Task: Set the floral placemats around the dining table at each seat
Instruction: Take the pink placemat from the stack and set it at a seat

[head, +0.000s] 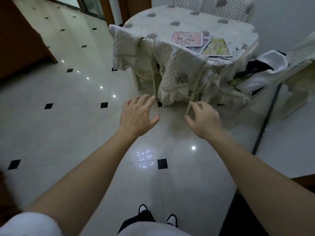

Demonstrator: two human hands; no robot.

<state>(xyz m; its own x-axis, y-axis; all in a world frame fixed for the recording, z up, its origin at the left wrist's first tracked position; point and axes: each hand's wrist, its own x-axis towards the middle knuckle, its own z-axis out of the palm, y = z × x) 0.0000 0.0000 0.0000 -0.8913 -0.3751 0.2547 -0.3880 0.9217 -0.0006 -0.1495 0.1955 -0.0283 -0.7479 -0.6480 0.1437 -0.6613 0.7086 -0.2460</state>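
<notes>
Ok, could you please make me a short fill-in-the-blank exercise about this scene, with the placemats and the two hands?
1. The top floral placemat of the pile on the dining table is mostly ____.
2. The left hand and the right hand both hold ____.
3. The small insets in the pale floor tiles are ____.
Missing words: pink; nothing; black.

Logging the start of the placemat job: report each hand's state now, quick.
Left hand: open, fingers spread, holding nothing.
Right hand: open, fingers loosely curled, holding nothing.
</notes>
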